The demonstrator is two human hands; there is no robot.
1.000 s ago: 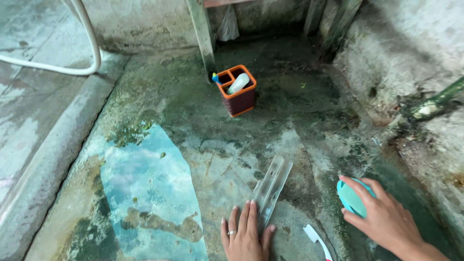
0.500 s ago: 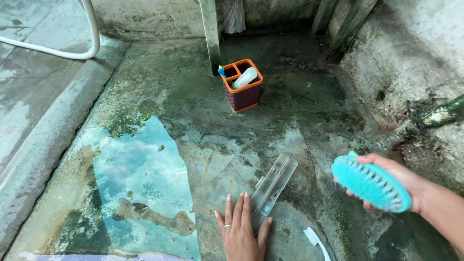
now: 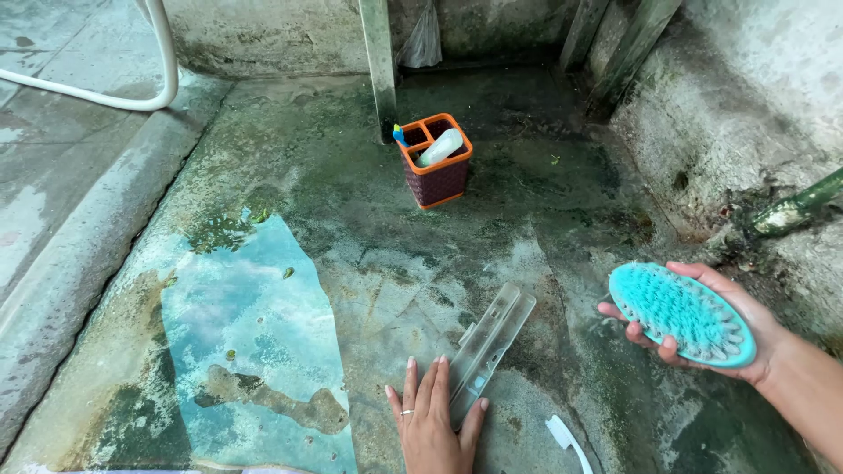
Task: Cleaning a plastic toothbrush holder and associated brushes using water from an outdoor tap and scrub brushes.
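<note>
Right hand [image 3: 733, 329] gripping turquoise scrub brush [image 3: 680, 314], bristles up; left hand [image 3: 432, 421] open, flat, pinning clear plastic tray [image 3: 488, 347].

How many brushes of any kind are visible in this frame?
3. A turquoise scrub brush in the right hand; a white toothbrush on the floor, partly cut off; a blue-tipped one in the orange holder. More may be hidden inside.

There are one oval turquoise plastic scrub brush [image 3: 683, 314], one long clear plastic tray [image 3: 488, 344], one orange-rimmed brown plastic caddy [image 3: 435, 162], one white toothbrush handle [image 3: 563, 438] and one white hose [image 3: 132, 66].
</note>
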